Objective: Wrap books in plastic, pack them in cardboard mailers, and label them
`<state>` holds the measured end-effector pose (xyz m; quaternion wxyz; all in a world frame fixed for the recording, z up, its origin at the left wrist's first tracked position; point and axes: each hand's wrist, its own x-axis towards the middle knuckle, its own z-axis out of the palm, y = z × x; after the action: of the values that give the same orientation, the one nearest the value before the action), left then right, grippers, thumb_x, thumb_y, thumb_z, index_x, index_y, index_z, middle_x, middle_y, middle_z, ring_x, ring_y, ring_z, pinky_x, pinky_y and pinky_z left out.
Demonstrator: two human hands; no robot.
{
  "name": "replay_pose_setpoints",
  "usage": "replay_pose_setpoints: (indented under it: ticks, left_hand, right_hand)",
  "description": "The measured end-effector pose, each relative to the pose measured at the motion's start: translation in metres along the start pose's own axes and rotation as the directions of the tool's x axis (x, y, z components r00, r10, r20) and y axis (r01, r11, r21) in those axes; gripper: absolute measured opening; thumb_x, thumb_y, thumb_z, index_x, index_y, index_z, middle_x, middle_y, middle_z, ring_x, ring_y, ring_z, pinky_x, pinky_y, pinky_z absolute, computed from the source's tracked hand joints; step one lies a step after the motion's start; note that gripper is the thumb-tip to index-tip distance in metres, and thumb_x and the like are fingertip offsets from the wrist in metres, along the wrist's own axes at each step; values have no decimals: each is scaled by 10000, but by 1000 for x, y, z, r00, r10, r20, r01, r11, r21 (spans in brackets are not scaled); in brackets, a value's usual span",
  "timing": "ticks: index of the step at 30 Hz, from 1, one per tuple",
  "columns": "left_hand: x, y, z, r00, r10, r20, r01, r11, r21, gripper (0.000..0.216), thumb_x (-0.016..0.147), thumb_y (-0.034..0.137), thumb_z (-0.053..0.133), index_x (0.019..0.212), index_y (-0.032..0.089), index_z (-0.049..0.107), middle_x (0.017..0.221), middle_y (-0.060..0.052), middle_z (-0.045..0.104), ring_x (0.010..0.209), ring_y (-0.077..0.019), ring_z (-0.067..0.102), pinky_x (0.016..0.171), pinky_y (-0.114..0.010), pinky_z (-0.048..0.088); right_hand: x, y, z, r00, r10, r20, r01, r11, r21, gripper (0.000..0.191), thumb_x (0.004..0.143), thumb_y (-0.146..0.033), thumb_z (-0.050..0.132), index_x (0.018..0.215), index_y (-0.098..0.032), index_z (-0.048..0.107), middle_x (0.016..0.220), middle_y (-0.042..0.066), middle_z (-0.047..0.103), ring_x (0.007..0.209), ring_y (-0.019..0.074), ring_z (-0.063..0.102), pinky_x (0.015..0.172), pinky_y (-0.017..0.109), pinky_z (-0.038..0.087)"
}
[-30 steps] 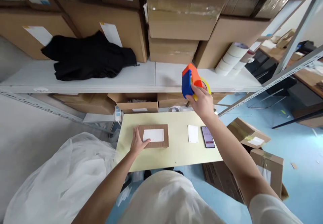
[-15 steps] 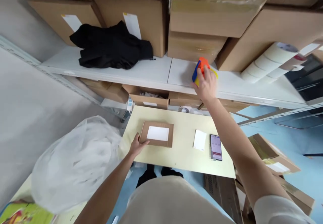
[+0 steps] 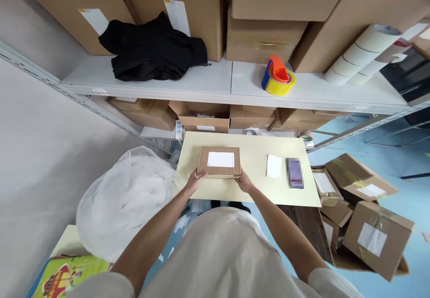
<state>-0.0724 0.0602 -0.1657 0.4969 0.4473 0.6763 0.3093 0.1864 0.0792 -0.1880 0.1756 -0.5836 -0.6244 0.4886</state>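
Note:
A small brown cardboard box (image 3: pixel 219 171) with a white label (image 3: pixel 221 159) on top is over the pale yellow table (image 3: pixel 255 190). My left hand (image 3: pixel 195 180) grips its near left corner. At the near right corner, my right hand (image 3: pixel 244 182) closes on the box too. To the right, a white slip of paper (image 3: pixel 274 166) and a phone (image 3: pixel 294 173) lie on the tabletop. A tape dispenser (image 3: pixel 278 78) in orange and blue, with a yellow roll, rests on the shelf above.
Large cartons (image 3: pixel 265 40) fill the grey shelf (image 3: pixel 215 93), with black cloth (image 3: pixel 154 49) and white label rolls (image 3: pixel 363 54) in front. A big translucent bag (image 3: pixel 124 204) stands at left. Taped boxes (image 3: pixel 378 237) are piled on the floor at right.
My right hand has let go of the tape dispenser on the shelf and come down to the box's right side. My left hand stays on the box.

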Motion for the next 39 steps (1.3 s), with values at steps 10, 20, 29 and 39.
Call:
replay_pose_setpoints:
  ticks: [10, 20, 29, 39]
  left_hand:
    - [0, 20, -11, 964, 265, -29, -246, 928, 280, 275, 819, 380, 504, 704, 172, 642, 708, -42, 556, 798, -197, 580, 824, -310, 458]
    - [13, 20, 3, 963, 268, 12, -253, 895, 368, 196, 832, 313, 508, 759, 174, 624, 671, -29, 561, 783, -197, 583, 750, -276, 455]
    - [21, 10, 15, 963, 264, 51, -263, 884, 387, 230, 832, 284, 527, 983, 138, 621, 786, -43, 565, 791, -181, 603, 779, -287, 484]
    - [7, 28, 21, 849, 526, -49, -429, 740, 517, 504, 820, 308, 553, 1281, 121, 469, 1236, -202, 513, 1226, -325, 449, 1028, -514, 360]
  right_hand:
    - [-40, -50, -38, 931, 157, -328, -234, 950, -207, 551, 950, -502, 236, 1367, -210, 448, 1154, 135, 656, 1072, 295, 607, 865, 387, 456]
    - [-33, -46, -23, 907, 314, -281, -381, 895, -231, 548, 940, -512, 269, 1324, -169, 454, 1140, 159, 658, 1065, 288, 619, 846, 372, 448]
    - [-27, -40, -24, 924, 282, -259, -340, 915, -218, 880, 849, -592, 435, 1493, -97, 95, 1398, 178, 467, 1313, 308, 410, 1035, 400, 323]
    - [-33, -2, -20, 944, -42, -328, -73, 942, -328, 862, 890, -581, 351, 1502, -89, -4, 1524, 214, 244, 1400, 325, 246, 1083, 499, 257]
